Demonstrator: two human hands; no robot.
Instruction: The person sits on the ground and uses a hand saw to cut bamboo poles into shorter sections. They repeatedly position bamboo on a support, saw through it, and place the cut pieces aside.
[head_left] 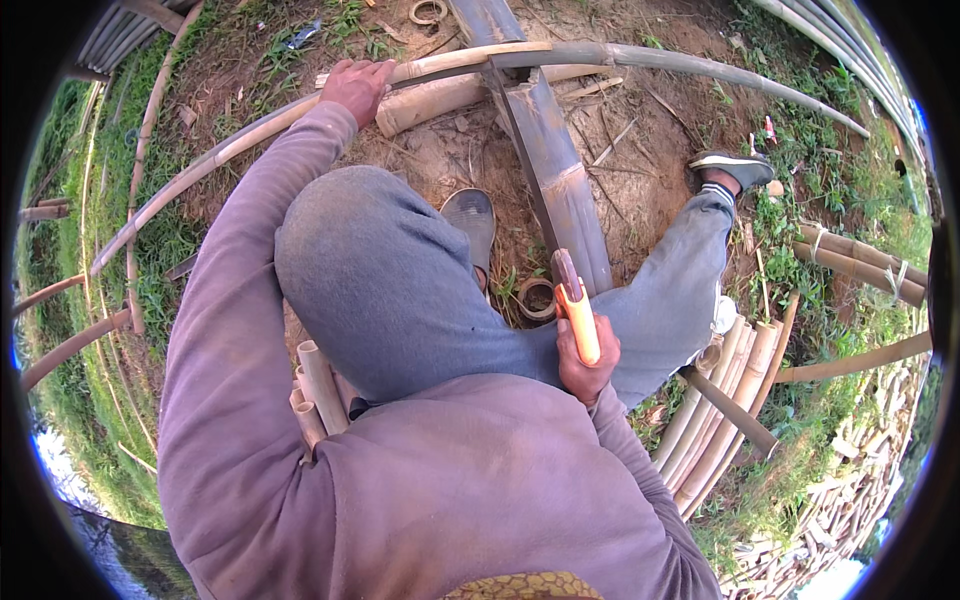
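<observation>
Your left hand [356, 86] lies flat, fingers spread, on a long bamboo pole [250, 135] that arcs across the top of the view from the grass at far left to the right side; it presses rather than grips. Just right of that hand, a short, thick bamboo piece [440, 100] lies under the pole, and a wide, grey, split bamboo slab [555, 170] runs from the top down toward your knees, crossing beneath the pole.

Your right hand [585, 360] is clenched around the orange handle of a knife [575, 305], blade up and held close to your lap, just beside the slab's near end but not cutting anything. So you have the pole pinned and the blade ready, yet no cut is under way, and I see no fresh notch on the pole where your left hand rests.

A coiled strip [535, 298] lies on the dirt by the knife. To the right, a bundle of cut lengths [725, 400] sits beside your leg, which suggests earlier pieces are finished; the pole itself looks left to do.
</observation>
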